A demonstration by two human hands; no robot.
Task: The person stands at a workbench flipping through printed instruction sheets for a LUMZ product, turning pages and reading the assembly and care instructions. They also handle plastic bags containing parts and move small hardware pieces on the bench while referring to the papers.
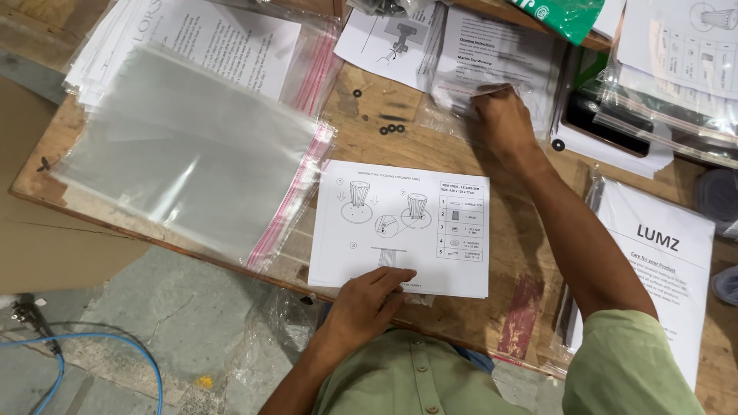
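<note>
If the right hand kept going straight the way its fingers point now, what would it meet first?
The right hand points up and left, already touching a stack of printed sheets in clear bags; it would likely push further into that stack first.

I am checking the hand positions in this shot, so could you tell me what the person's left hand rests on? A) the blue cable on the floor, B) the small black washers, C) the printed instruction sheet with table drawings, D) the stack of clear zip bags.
C: the left hand lies flat on the near edge of the instruction sheet, while the right hand reaches to a small clear packet farther back.
</note>
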